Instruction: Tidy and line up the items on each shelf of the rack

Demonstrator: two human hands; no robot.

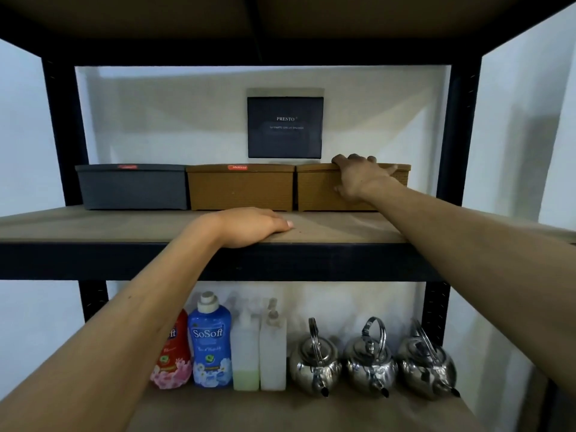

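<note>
Right hand (358, 177) reaches far, fingers gripping right brown box (321, 191) lid edge; left hand (252, 227) rests flat, fingers together, on shelf (93, 227).

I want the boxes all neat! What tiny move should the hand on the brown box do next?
Probably nudge the right brown box a little leftward; the right hand already grips its lid edge, and a thin gap separates it from the middle brown box.

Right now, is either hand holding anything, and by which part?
The right hand grips the right-most brown box at its front top edge, fingers over the lid, thumb on the front. The left hand holds nothing; it rests flat on the shelf.
</note>
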